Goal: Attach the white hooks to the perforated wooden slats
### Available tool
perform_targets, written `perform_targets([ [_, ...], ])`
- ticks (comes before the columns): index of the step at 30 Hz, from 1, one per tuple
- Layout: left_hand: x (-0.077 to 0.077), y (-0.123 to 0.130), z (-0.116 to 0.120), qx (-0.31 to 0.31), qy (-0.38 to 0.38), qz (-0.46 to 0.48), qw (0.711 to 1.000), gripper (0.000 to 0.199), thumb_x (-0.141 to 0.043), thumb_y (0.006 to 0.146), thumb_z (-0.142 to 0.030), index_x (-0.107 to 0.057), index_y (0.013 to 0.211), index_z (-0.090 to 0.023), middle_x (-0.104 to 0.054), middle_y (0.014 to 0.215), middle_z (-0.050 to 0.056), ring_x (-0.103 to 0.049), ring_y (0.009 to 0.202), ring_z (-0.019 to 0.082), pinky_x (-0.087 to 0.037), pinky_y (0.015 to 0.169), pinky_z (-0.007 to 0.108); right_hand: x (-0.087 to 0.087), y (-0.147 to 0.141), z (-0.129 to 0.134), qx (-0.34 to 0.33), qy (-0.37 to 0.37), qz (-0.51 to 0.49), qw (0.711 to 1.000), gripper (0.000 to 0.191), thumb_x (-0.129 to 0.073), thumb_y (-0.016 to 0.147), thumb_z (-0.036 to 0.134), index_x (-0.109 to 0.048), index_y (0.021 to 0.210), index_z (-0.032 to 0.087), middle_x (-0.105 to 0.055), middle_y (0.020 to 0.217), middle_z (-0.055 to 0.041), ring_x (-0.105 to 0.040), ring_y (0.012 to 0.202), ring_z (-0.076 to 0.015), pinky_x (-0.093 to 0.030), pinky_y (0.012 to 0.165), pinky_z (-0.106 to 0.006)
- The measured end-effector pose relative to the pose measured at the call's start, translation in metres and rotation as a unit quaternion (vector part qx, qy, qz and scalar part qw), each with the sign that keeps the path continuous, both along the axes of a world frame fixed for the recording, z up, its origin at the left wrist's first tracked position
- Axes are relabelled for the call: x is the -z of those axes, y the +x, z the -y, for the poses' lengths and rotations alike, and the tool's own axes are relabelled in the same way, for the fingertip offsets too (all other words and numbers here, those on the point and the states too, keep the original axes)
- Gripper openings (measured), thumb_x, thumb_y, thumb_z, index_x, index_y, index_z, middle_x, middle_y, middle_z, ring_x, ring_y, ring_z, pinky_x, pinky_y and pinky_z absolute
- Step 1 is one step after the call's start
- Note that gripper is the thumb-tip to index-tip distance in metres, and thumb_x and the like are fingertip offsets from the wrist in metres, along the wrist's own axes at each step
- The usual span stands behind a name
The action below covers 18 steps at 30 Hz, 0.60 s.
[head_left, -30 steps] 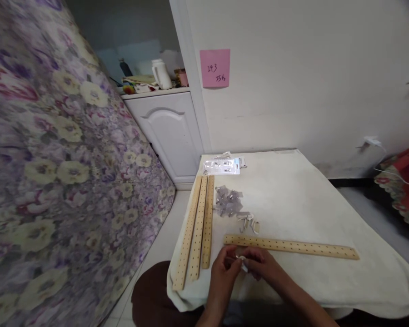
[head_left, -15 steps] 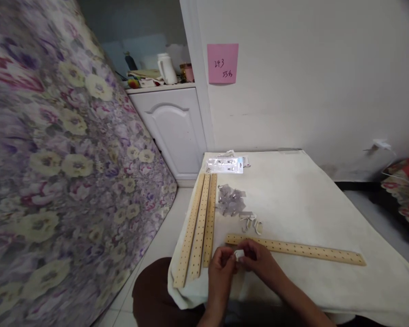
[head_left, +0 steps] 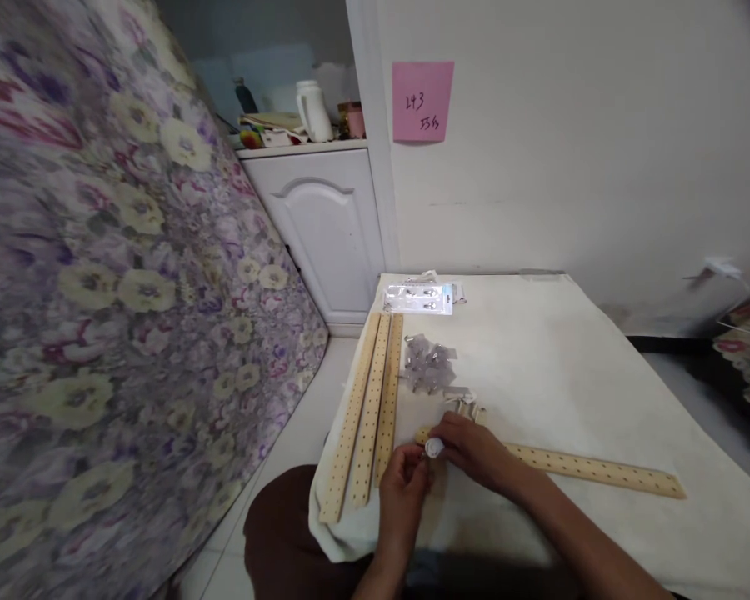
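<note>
Cream-covered table point(head_left: 525, 358), hands point(head_left: 472, 450) holding small white object point(head_left: 434, 448)

The person's right hand point(head_left: 468, 446) holds a small white piece point(head_left: 434, 448), the left hand point(head_left: 403, 479) close beside it, near the desk's point(head_left: 537, 358) front edge; three perforated wooden strips point(head_left: 352, 417) lie along its left edge; a clear package point(head_left: 417, 298) rests by the far-left corner.

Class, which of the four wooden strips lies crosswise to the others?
The strip behind the right hand: it runs across the table, while the other three lie side by side at the left.
</note>
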<state>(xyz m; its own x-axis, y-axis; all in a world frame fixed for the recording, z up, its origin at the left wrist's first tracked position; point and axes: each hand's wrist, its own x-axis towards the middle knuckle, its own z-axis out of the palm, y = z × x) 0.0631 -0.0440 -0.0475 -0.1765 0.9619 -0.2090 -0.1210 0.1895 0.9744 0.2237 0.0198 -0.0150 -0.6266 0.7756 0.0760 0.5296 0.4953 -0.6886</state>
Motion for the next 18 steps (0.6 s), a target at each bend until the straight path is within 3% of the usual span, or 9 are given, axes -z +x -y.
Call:
perform_targets([
  [8,-0.004,0.0,0.002,-0.007,-0.005,-0.083,0.997,0.03,-0.06,0.074,-0.03,-0.061,0.101,-0.019,-0.058,0.074,-0.002,-0.053,0.057,0.011,-0.044,0.055,0.023,-0.011,0.001,-0.03,-0.082,0.045,0.101,0.991,0.022,-0.051,0.088,0.02,-0.063,0.107,0.022,-0.059,0.098,-0.0055,-0.058,0.089,-0.0182,-0.043,0.076,-0.027],
  [12,-0.008,-0.002,0.002,-0.006,0.067,-0.22,0.973,0.031,-0.057,0.078,-0.026,-0.063,0.108,-0.021,-0.063,0.091,0.006,-0.058,0.081,0.019,-0.047,0.078,0.032,-0.013,0.0,-0.035,-0.093,0.072,0.134,0.984,0.026,-0.052,0.087,0.018,-0.063,0.109,0.023,-0.059,0.099,-0.0061,-0.058,0.09,-0.0192,-0.043,0.073,-0.027],
  [15,-0.007,-0.003,0.001,0.006,0.098,-0.256,0.962,0.038,-0.057,0.077,-0.022,-0.06,0.115,-0.021,-0.062,0.106,0.009,-0.055,0.102,0.025,-0.042,0.094,0.039,-0.013,-0.001,-0.035,-0.098,0.079,0.144,0.982,0.027,-0.049,0.089,0.019,-0.062,0.112,0.023,-0.06,0.099,-0.0067,-0.059,0.089,-0.0197,-0.042,0.072,-0.027],
  [18,-0.003,-0.003,0.0,0.013,0.103,-0.274,0.956,0.042,-0.056,0.076,-0.019,-0.058,0.118,-0.021,-0.06,0.112,0.01,-0.054,0.108,0.026,-0.039,0.098,0.042,-0.012,-0.002,-0.033,-0.09,0.081,0.155,0.981,0.03,-0.045,0.089,0.017,-0.061,0.114,0.023,-0.06,0.099,-0.0071,-0.06,0.087,-0.0199,-0.043,0.07,-0.028],
])
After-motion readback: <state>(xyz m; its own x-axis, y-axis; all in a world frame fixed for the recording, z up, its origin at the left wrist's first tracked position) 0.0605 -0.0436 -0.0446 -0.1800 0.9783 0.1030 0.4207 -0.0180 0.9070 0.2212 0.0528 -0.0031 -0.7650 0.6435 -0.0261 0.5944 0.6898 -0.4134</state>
